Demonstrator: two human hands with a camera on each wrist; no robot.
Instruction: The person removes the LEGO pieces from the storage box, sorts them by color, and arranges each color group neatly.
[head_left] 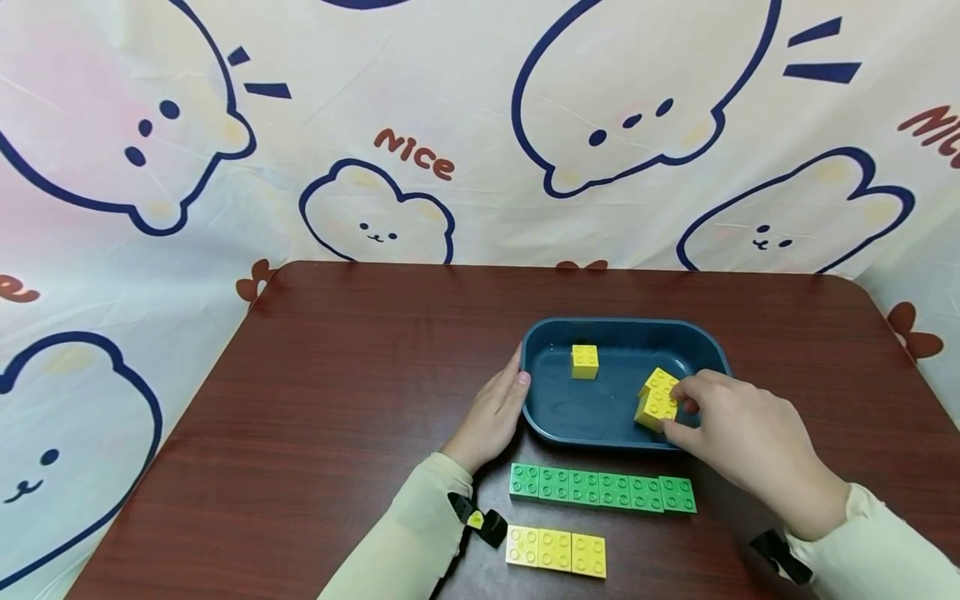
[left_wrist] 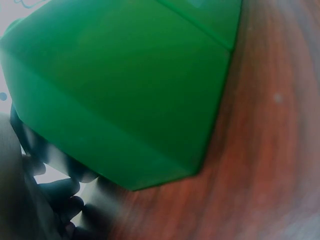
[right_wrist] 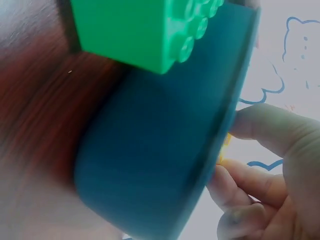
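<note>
A dark blue tray [head_left: 615,417] stands on the table with yellow toy bricks inside. One yellow brick [head_left: 584,362] lies alone toward its back left. At the right end, my right hand [head_left: 750,437] pinches a yellow brick [head_left: 662,382] between thumb and fingers; it overlaps what looks like another yellow brick [head_left: 651,412]. In the right wrist view only a sliver of yellow [right_wrist: 224,147] shows past the tray wall. My left hand [head_left: 491,417] rests against the tray's left side, fingers extended along it and thumb at the rim.
Just in front of the tray runs a row of several green bricks [head_left: 585,487], its right end slightly offset. Nearer me lies a row of three yellow bricks [head_left: 555,549], close to the left wrist strap [head_left: 480,520]. A printed cloth hangs behind the brown table [head_left: 337,375].
</note>
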